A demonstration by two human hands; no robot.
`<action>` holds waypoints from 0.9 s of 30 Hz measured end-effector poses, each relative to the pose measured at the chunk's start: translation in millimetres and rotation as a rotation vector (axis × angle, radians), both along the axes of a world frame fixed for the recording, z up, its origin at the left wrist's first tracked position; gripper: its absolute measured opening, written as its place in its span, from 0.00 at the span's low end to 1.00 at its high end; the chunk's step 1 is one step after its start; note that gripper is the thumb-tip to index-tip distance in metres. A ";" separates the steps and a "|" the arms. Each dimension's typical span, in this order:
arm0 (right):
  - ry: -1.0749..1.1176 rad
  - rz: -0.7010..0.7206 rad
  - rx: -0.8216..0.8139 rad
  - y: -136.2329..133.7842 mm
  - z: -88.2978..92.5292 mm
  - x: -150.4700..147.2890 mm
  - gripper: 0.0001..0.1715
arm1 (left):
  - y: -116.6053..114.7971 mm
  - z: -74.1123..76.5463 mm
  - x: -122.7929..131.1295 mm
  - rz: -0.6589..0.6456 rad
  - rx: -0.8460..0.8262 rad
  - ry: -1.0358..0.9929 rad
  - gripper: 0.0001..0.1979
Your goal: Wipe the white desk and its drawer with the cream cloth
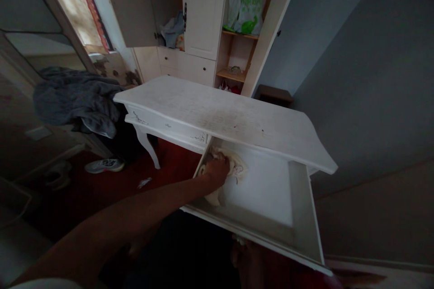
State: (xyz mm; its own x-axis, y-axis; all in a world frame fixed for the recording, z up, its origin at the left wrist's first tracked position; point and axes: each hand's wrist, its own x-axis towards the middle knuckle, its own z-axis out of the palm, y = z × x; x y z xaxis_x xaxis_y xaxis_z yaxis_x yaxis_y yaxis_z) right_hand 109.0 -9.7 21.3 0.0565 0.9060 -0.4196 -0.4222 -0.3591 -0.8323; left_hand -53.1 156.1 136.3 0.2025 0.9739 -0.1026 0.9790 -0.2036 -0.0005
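Note:
A white drawer [257,189] is pulled out of the right side of the white table. Inside it, at the left end, my left hand [217,172] is closed on a crumpled cream cloth [239,165] and presses it against the drawer bottom and left wall. Some of the cloth spreads out beneath and beside my fingers. Below the drawer's front panel is my right hand [247,255], in shadow, its fingers closed around a small pale drawer knob [240,239].
The white tabletop [183,97] has dark smudges near its middle. Grey clothing [77,95] is heaped at the left, with a shoe [104,165] on the red floor. Behind stands an open wardrobe [203,13] holding a plastic bag [249,9]. A grey wall [366,76] rises on the right.

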 end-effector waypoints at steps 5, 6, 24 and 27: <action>0.005 -0.038 0.035 -1.9 -5.1 1.6 0.31 | 23.8 6.3 -2.2 0.132 0.022 -0.030 0.31; 0.002 -0.047 0.041 -2.0 -5.7 1.4 0.30 | 30.4 7.9 -1.9 0.163 0.034 -0.038 0.32; -0.009 -0.011 0.049 2.3 -1.6 3.4 0.28 | 62.1 -9.6 1.3 0.219 0.198 -0.175 0.23; -0.011 0.003 0.049 2.5 -2.6 4.4 0.28 | 66.3 -11.8 -1.9 0.258 0.246 -0.283 0.24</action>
